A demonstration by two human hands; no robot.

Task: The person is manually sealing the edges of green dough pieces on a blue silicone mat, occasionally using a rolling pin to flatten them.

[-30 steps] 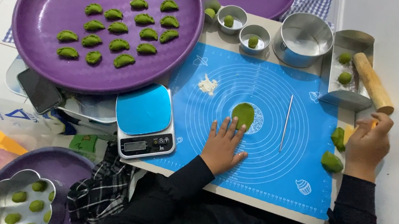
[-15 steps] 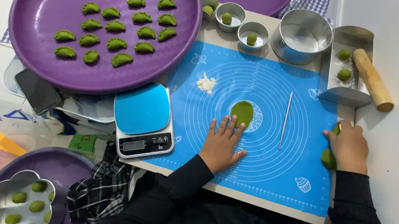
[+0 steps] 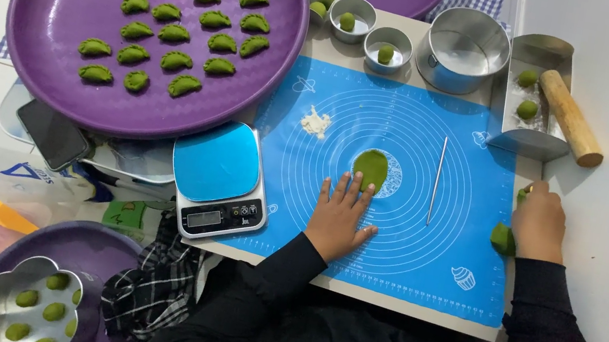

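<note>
1. The left hand (image 3: 339,221) lay flat, fingers spread, fingertips touching a flattened green dough disc (image 3: 372,168) on the blue mat (image 3: 409,240); pressing unevenly could tear the disc or stick it down.
2. The right hand (image 3: 539,224) was curled over a green dough lump (image 3: 502,238) at the mat's right edge; a loose hold might let it roll off the board.
3. A thin metal stick (image 3: 437,179) lay between the hands, easily knocked.

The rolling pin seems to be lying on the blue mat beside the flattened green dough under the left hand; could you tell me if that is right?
Not quite: in the head view the rolling pin rests on the metal tray, off the blue mat. The flattened green dough is by the left hand.
</note>
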